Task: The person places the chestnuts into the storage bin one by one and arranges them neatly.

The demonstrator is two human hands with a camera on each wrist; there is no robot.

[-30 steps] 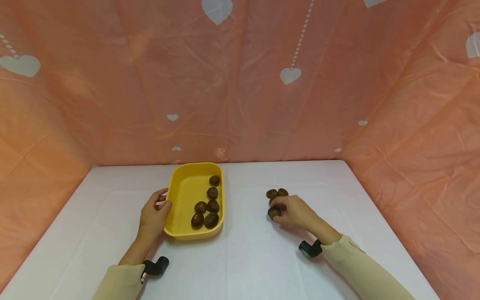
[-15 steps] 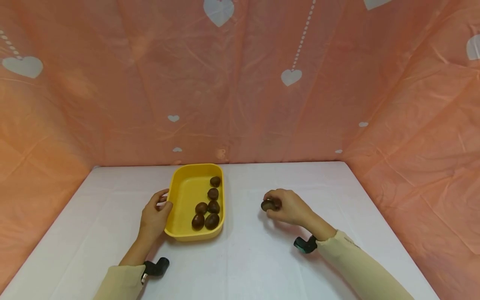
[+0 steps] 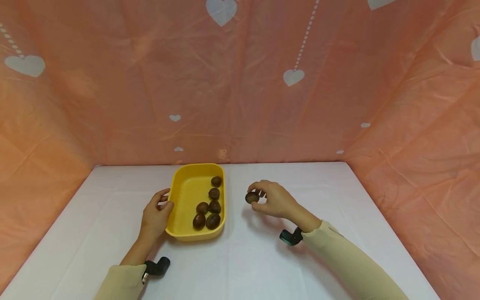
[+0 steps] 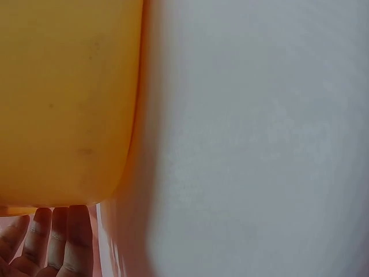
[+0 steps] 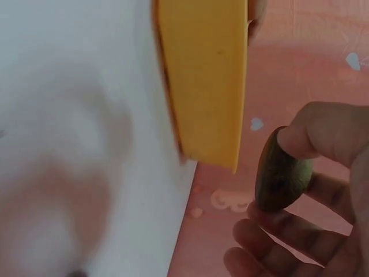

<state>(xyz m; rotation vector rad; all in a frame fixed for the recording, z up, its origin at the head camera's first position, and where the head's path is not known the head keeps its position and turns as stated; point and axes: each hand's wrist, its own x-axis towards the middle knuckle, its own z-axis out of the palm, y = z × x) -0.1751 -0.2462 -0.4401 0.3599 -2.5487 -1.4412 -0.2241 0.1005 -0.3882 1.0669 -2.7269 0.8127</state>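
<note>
From my distant seat, the head view gives me the whole scene: it looks forward and down over the white table (image 3: pixel 240 262) toward the pink curtain (image 3: pixel 258 112), with the left hand (image 3: pixel 155 216) and the right hand (image 3: pixel 275 201) inside. My left wrist view is very near to the wall of the yellow tray (image 3: pixel 183 191). My right wrist view stands sideways, table at left, curtain at right, and sees the right hand closely. All three views share the tray and the table.

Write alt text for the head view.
A right hand pinches a brown chestnut-like nut above a white table, to the right of a yellow tray holding six similar nuts; the left hand touches the tray's left side.
</note>
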